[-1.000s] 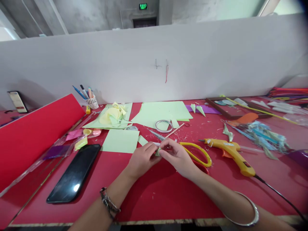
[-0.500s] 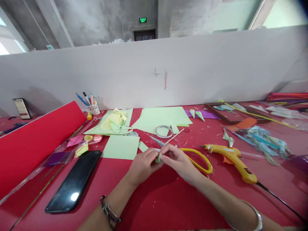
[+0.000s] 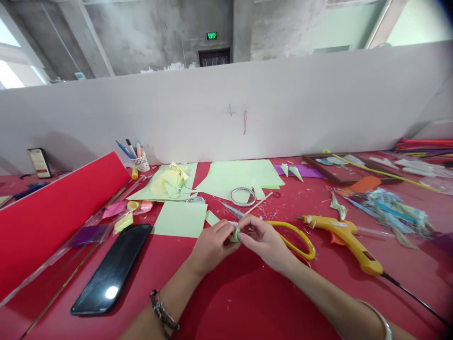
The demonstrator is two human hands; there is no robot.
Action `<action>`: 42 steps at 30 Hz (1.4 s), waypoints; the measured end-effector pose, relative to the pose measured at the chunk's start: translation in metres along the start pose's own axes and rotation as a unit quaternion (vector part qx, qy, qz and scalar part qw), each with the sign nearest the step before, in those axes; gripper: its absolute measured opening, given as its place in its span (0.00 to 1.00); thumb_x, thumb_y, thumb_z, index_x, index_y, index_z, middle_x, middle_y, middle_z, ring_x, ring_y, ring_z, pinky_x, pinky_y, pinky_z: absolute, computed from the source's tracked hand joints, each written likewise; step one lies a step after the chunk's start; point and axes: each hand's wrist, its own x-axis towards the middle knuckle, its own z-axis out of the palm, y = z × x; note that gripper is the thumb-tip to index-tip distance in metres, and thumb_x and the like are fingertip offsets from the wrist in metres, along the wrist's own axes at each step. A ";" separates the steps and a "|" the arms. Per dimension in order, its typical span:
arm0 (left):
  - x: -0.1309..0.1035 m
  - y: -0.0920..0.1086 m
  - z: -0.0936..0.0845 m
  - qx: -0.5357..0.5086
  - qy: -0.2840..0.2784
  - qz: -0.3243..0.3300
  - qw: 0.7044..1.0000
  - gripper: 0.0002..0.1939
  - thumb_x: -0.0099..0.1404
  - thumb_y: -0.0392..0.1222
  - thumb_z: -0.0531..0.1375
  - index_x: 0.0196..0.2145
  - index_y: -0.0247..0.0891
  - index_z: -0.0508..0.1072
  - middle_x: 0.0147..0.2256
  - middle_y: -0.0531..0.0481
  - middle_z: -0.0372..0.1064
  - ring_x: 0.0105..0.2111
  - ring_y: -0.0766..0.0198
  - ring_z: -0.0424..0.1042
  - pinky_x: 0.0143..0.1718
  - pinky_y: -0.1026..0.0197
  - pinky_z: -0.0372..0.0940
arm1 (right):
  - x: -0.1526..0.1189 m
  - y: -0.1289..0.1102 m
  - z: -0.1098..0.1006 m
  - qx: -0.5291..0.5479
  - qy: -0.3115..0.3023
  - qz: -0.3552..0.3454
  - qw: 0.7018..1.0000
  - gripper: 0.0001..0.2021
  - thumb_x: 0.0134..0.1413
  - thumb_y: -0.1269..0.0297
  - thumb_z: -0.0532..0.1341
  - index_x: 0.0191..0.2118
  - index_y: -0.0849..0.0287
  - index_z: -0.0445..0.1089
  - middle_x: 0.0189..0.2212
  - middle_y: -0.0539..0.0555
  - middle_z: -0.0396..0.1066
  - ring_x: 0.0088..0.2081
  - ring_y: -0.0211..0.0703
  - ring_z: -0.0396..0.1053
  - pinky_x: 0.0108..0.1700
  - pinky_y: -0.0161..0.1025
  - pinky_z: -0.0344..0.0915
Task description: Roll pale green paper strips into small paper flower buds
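Observation:
Between my two hands is a small roll of light green paper (image 3: 235, 235), held above the red table. My left hand (image 3: 215, 243) is closed on it, thumb and fingers pinching from the left. My right hand (image 3: 264, 241) pinches its right side with thumb and forefinger; part of the roll is hidden by the fingers. Just behind the hands lie scissors with yellow handles (image 3: 308, 244), blades pointing to the far left and partly covered by my right hand. A roll of tape (image 3: 242, 197) and a thin wooden stick (image 3: 260, 203) lie beyond the blades.
A yellow glue gun (image 3: 348, 234) lies at right, its cord running to the lower right. Left are a black phone (image 3: 113, 269) and a slanted red board (image 3: 56, 217). Light green sheets (image 3: 180, 219), crumpled yellow paper (image 3: 170, 182) and a pen cup (image 3: 141, 163) stand farther back.
The whole view has shifted slightly, so things sit a little lower and to the right. Both hands still hold the green roll, with the right fingertips slightly shifted on it.

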 end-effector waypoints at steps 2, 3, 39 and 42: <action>0.000 0.001 -0.001 0.012 0.009 0.003 1.000 0.08 0.61 0.40 0.52 0.25 0.36 0.62 0.23 0.54 0.59 0.23 0.70 0.59 0.23 0.69 0.55 | 0.000 -0.002 0.000 -0.026 0.014 -0.004 1.000 0.03 0.45 0.70 0.57 0.29 0.59 0.60 0.26 0.48 0.61 0.28 0.34 0.61 0.31 0.33 0.60; 0.001 0.002 -0.001 0.016 0.016 0.003 1.000 0.08 0.61 0.40 0.52 0.25 0.36 0.62 0.23 0.54 0.59 0.23 0.70 0.58 0.23 0.69 0.55 | -0.001 -0.002 0.000 -0.027 0.015 -0.005 1.000 0.04 0.45 0.70 0.57 0.29 0.59 0.60 0.26 0.47 0.60 0.28 0.34 0.61 0.31 0.33 0.60; -0.001 0.001 0.003 0.064 0.020 0.035 0.997 0.07 0.62 0.41 0.51 0.28 0.36 0.63 0.23 0.54 0.60 0.22 0.70 0.60 0.20 0.69 0.54 | -0.003 -0.004 0.004 -0.120 0.040 -0.074 0.989 0.02 0.45 0.71 0.54 0.27 0.58 0.59 0.25 0.49 0.60 0.27 0.35 0.60 0.30 0.33 0.60; -0.002 0.000 0.004 0.065 0.017 0.036 0.997 0.06 0.62 0.40 0.51 0.29 0.36 0.63 0.24 0.54 0.60 0.23 0.70 0.61 0.20 0.69 0.54 | -0.004 -0.006 0.005 -0.148 0.057 -0.071 0.985 0.03 0.44 0.72 0.54 0.26 0.58 0.59 0.24 0.48 0.60 0.26 0.35 0.60 0.29 0.33 0.60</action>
